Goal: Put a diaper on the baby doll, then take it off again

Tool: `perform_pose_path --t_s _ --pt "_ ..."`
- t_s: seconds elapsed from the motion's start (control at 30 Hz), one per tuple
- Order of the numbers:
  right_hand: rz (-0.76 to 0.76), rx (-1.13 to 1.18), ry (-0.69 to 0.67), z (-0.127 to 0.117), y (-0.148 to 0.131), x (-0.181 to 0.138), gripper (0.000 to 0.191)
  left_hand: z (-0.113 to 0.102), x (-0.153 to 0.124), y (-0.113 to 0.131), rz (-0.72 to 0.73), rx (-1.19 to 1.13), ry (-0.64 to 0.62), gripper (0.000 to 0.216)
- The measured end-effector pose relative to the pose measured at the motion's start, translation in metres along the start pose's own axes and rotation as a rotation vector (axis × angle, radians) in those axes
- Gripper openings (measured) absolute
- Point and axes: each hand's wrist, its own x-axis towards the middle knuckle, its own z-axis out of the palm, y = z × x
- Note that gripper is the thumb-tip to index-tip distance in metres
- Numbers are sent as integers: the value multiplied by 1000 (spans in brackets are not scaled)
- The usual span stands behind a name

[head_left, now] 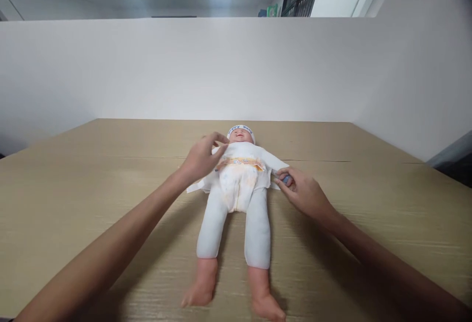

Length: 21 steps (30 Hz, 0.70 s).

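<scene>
A baby doll (pixel 239 194) lies on its back with its feet toward me. It wears white clothing, a printed headband (pixel 240 129) and a white diaper (pixel 239 184) with an orange waistband. My left hand (pixel 207 156) is at the doll's shoulder on the left, thumb and forefinger curved together in a pinch near the neckline. Whatever lies between those fingertips is too small to make out. My right hand (pixel 304 191) is closed around the end of the doll's sleeved arm (pixel 275 160) on the right, with a small blue patch showing between the fingers.
The doll rests on a wide wood-grain table (pixel 110 233) with a seam running across it. A white partition (pixel 221 66) rises behind the table and continues along the right. Loose white cloth (pixel 199 186) spreads beside the doll's hip. A dark object (pixel 457 160) is at the right edge.
</scene>
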Motion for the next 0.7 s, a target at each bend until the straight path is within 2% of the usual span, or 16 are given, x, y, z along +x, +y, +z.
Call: perform_pose_path --t_s 0.1,0.17,0.27,0.47,0.6,0.7 --pt "-36 -77 -10 9 4 -9 21 20 -4 32 255 67 -138 27" --pt "-34 -105 -3 14 6 -9 19 36 -6 45 341 134 -257 30" --pt "62 -101 -16 17 6 -7 20 55 -8 49 328 223 -334 35" --pt "313 18 -95 16 7 -4 37 65 -7 43 282 269 -299 37" --pt "344 16 -134 15 7 -4 41 67 -6 48 249 270 -276 39" --pt "331 17 -100 15 7 -4 46 69 -6 47 249 278 -256 43"
